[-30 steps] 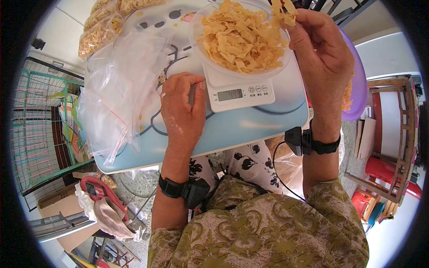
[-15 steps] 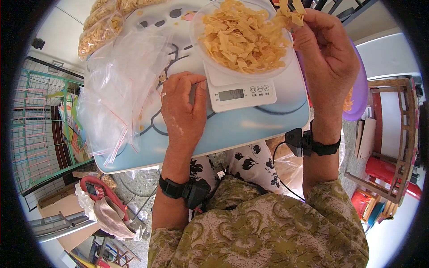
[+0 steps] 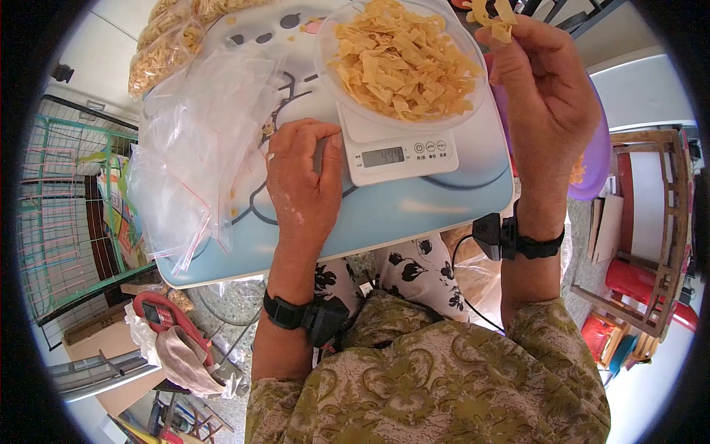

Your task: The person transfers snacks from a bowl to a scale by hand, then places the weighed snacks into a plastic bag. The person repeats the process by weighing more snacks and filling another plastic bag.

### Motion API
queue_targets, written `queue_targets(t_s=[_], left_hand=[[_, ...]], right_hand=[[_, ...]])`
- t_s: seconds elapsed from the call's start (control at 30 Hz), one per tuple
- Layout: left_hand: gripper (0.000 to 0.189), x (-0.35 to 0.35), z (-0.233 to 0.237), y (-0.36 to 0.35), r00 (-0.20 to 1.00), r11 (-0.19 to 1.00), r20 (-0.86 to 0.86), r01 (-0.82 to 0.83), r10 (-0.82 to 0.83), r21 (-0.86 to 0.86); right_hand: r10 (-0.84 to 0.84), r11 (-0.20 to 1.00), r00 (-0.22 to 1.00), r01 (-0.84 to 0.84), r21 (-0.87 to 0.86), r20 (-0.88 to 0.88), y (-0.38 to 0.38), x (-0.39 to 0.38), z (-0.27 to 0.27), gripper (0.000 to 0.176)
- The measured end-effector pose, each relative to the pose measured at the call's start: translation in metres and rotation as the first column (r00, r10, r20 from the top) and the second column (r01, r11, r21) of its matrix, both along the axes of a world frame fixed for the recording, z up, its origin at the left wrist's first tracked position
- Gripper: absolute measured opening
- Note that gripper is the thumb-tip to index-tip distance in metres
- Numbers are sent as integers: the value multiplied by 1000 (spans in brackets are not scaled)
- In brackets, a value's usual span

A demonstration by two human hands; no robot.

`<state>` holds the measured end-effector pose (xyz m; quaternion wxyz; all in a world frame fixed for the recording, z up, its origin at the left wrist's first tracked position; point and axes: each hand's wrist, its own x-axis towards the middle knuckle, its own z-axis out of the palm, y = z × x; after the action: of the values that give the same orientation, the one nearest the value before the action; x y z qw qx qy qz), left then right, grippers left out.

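Note:
A white digital kitchen scale sits on the table, its display lit with digits I cannot read surely. On it rests a clear round bowl heaped with dried yellow strips, flat and brittle-looking. My right hand is raised just right of the bowl, pinching a few yellow strips between thumb and fingers. My left hand lies on the tabletop with curled fingers, its index fingertip and thumb at the scale's left edge. Nothing shows inside it.
Clear zip bags lie flat on the table's left. Filled bags of strips stand behind them. A purple basin with some strips is beyond the table's right edge. A green wire cage stands at left.
My right hand has shifted slightly right, away from the bowl, still pinching the strips. My left hand stays in place beside the scale.

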<state>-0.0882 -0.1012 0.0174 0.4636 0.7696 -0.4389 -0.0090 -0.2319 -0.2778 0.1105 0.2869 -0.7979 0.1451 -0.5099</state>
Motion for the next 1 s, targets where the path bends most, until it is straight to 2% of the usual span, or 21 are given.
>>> queue_targets(t_s=[0.07,0.13,0.33,0.57,0.87,0.93,1.0], left_hand=[[12,0,0,0,1000,1000,7,2,-2,-2],[11,-1,0,0,1000,1000,6,-5,5,-7],[12,0,-1,0,1000,1000,11,7,-7,-1],[12,1,-2,0,1000,1000,27,4,-4,-5],[11,1,-3,-1,999,1000,43,2,-1,-17],[10,0,-2,-1,999,1000,41,11,-11,-18],[10,0,-2,-1,999,1000,34,14,-13,-26]], right_hand=[[19,1000,1000,-19,4,19,1,0,0,17],[-56,998,998,56,27,2,3,0,2,18],[-21,999,1000,21,-27,14,1,-4,0,18],[-67,998,998,67,4,1,5,-5,2,19],[-53,998,999,53,-39,3,4,-1,2,20],[-139,990,989,141,-29,48,9,8,2,9],[-126,992,991,127,-26,34,9,7,2,10]])
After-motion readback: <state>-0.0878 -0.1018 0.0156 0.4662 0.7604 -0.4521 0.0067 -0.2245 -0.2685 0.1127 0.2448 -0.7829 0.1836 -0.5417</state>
